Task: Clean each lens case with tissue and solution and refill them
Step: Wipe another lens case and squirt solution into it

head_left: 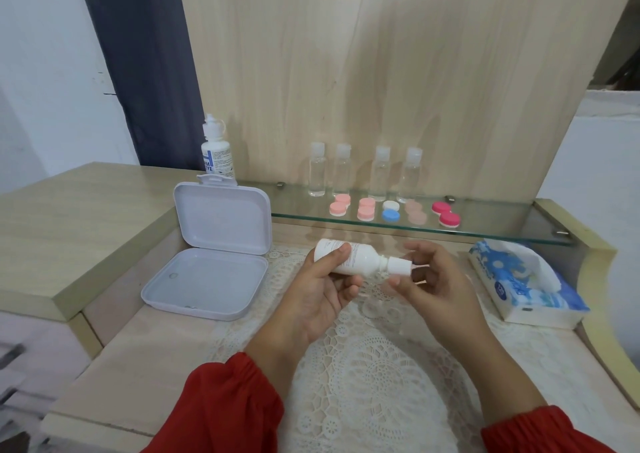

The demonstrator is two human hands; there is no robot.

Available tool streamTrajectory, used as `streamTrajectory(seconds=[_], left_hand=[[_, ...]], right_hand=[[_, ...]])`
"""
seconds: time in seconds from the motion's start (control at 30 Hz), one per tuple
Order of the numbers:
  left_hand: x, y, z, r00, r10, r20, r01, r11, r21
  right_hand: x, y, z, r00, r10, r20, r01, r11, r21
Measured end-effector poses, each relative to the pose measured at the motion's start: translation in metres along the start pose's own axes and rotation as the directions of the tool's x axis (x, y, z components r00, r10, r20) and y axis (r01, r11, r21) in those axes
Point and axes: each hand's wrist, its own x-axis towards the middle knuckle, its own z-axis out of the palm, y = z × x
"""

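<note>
The white solution bottle (349,258) was held on its side above the lace mat (374,366), low over the surface (145,376). The left hand (320,300) was wrapped around its body, fingers clamped on it. The cap (397,266) was pinched by the fingers (394,281) of the right hand (440,286), so it looked like the bottle was only just being opened, or closed; which one could not be told.

Up on the glass shelf (485,229), five lens cases (391,211) were lined up, every lid apparently on, none in hand. No tissue had been pulled loose from the tissue pack (526,286) at the right. By that showing, the cleaning was judged barely begun: all cases were left to be opened, wiped and refilled.

Behind the cases, four clear small bottles (363,175) stood in a row. At the left, a white box (211,262) lay open, with a second solution bottle (216,155) standing behind it.
</note>
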Motion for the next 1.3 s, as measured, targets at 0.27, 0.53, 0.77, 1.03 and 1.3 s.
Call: streamTrajectory(seconds=[0.27, 0.53, 0.77, 1.03, 1.3], left_hand=[[-0.002, 0.0, 0.001, 1.0, -0.01, 0.029, 0.009, 0.999, 0.039], [-0.006, 0.001, 0.001, 0.993, -0.025, 0.118, 0.016, 0.997, 0.074], [-0.004, 0.001, -0.001, 0.995, 0.003, 0.096, -0.004, 1.0, 0.006], [-0.002, 0.005, -0.009, 0.959, 0.109, 0.26, -0.193, 0.927, 0.322], [-0.003, 0.002, -0.009, 0.949, 0.242, 0.2, -0.308, 0.596, 0.742]], right_hand=[[-0.002, 0.0, 0.001, 0.999, 0.033, 0.002, -0.033, 0.999, 0.009], [-0.003, -0.005, -0.001, 0.995, 0.099, -0.002, -0.099, 0.994, -0.048], [-0.003, 0.0, 0.0, 0.999, -0.012, 0.045, 0.013, 1.0, -0.011], [-0.002, -0.008, -0.004, 0.982, 0.121, -0.145, -0.123, 0.992, -0.004], [0.001, -0.009, -0.006, 0.98, 0.158, -0.116, -0.152, 0.987, 0.059]])
